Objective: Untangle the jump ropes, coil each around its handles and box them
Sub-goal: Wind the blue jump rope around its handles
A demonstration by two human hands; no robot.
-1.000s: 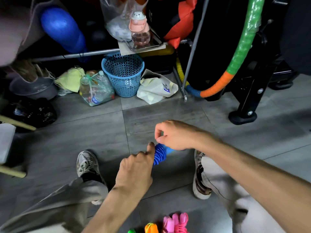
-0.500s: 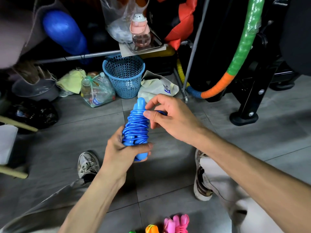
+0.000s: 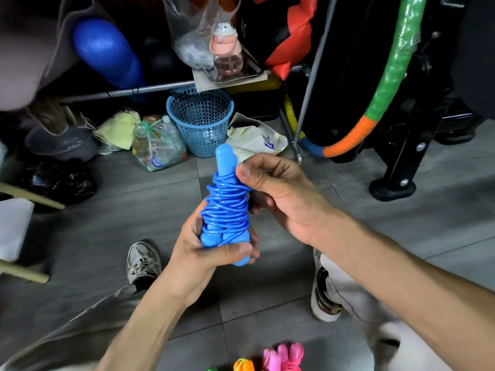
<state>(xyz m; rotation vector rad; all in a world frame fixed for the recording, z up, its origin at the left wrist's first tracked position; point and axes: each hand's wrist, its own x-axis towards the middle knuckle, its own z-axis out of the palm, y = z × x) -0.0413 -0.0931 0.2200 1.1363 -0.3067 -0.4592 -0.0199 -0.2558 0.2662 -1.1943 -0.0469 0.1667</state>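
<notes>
A blue jump rope [image 3: 226, 210] is coiled many times around its two blue handles and held upright above the grey floor. My left hand [image 3: 206, 253] grips the lower ends of the handles, thumb across the front. My right hand [image 3: 278, 191] pinches the top turns of the cord against the upper handle with thumb and fingers. A pink jump rope [image 3: 284, 356], an orange one [image 3: 243, 365] and a sliver of a green one [image 3: 213, 369] lie bundled on the floor at the bottom edge. No box is in view.
My two shoes [image 3: 143, 261] [image 3: 324, 293] rest on the tiled floor on either side. Behind stand a blue mesh basket [image 3: 201, 116], a bag of plastic bottles [image 3: 158, 145], a white bag [image 3: 254, 140], a black stand foot [image 3: 392, 186] and a green-orange hoop [image 3: 385, 84].
The blue bundle was turned from lying sideways low down to standing upright and raised. My right hand shifted from the handle end to the top turns of the cord.
</notes>
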